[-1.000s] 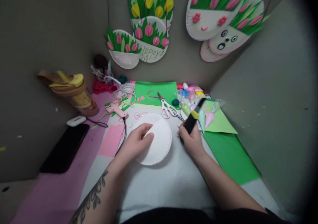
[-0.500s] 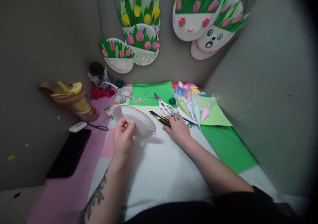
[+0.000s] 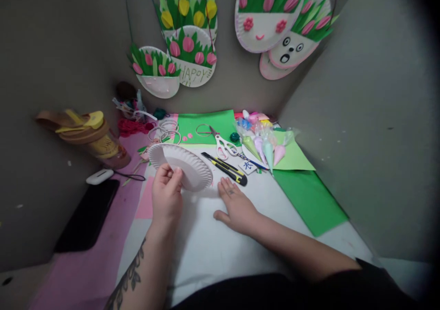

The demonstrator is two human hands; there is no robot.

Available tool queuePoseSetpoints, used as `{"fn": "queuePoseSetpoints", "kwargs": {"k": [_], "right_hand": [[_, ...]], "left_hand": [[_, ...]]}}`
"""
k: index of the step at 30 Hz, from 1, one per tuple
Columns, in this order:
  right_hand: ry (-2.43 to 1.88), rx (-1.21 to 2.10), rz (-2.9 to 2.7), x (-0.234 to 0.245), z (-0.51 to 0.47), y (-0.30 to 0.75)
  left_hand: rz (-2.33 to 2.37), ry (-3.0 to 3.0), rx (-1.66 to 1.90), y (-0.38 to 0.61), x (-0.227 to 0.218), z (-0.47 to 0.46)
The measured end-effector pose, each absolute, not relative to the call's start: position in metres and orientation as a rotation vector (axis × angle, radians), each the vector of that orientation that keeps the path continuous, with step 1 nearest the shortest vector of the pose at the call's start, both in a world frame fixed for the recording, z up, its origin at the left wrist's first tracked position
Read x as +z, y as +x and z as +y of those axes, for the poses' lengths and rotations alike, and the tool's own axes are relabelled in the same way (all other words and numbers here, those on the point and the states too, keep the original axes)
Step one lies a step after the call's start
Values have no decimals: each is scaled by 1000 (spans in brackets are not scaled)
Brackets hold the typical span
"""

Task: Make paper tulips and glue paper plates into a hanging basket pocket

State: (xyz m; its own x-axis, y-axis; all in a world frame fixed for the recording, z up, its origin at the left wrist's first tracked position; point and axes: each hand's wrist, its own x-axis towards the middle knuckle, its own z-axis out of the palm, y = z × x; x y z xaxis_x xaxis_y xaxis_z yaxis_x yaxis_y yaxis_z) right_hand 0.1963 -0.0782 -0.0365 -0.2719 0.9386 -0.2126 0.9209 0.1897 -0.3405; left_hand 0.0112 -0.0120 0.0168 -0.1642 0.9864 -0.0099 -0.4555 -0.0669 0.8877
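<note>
My left hand [image 3: 167, 190] pinches the near edge of a white paper plate [image 3: 192, 170] with a fluted rim, holding it tilted above the white table cover. Fingers stretched out and thumb apart, my right hand [image 3: 237, 207] rests low over the cover with nothing in it. Just beyond its fingertips lies a black and yellow utility knife [image 3: 228, 170]. White-handled scissors [image 3: 225, 146] lie farther back, partly on a green paper sheet [image 3: 192, 123]. A small card with blue writing [image 3: 248, 165] sits to the right of the knife.
Piping bags of coloured paste [image 3: 268, 149] lie at the back right near green paper [image 3: 311, 200]. Rings [image 3: 168, 131], a cup in a brown holder [image 3: 103, 140], an earbud case [image 3: 99, 177] and a black phone [image 3: 87, 216] are on the left. Paper-plate flower baskets [image 3: 192, 67] hang above.
My right hand has moved off the utility knife, back toward me, and its fingers have straightened. The knife now shows fully. My left hand still holds the plate; the whole view has shifted slightly.
</note>
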Motion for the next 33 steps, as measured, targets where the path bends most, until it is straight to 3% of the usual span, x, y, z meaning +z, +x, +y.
{"fn": "queuePoseSetpoints", "kwargs": {"k": [8, 15, 27, 33], "right_hand": [[-1302, 765, -2484, -25, -66, 204], [-1973, 430, -2323, -34, -109, 215], [-1406, 628, -2342, -30, -68, 198], [-1939, 230, -2274, -34, -110, 211]], "left_hand": [[977, 831, 1568, 7, 13, -9], [1071, 925, 1562, 9, 13, -15], [1120, 998, 1570, 11, 9, -15], [1069, 927, 1551, 11, 15, -18]]}}
